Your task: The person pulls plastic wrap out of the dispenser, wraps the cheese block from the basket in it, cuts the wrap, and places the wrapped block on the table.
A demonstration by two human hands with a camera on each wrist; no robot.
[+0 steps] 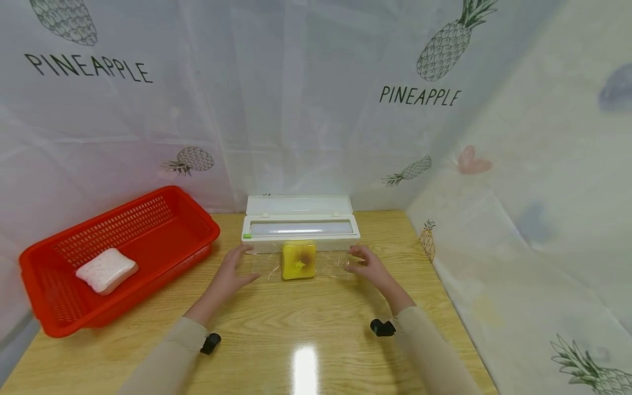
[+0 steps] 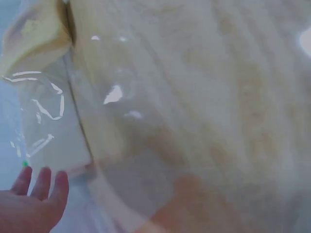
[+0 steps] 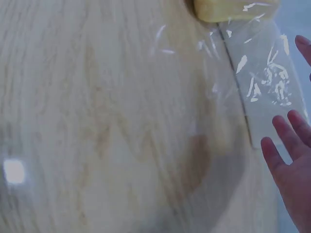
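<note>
A yellow, bread-slice-shaped block (image 1: 299, 261) with a brownish patch sits in front of a white cling film dispenser (image 1: 261, 245), whose lid stands raised. Clear cling film (image 1: 266, 266) covers the block and spreads out on both sides of it. My left hand (image 1: 229, 276) is at the film's left end, thumb apart from the fingers. At the right end is my right hand (image 1: 371, 266), its fingers spread. In the left wrist view the fingers (image 2: 41, 184) look fairly straight, and the right wrist view shows the same of those fingers (image 3: 286, 141). Neither hand visibly pinches the film.
A red plastic basket (image 1: 163, 247) stands on the left of the wooden table (image 1: 276, 323), holding a white speckled bread-slice-shaped block (image 1: 107, 270). A pineapple-print curtain (image 1: 296, 109) hangs behind the table and along its right side.
</note>
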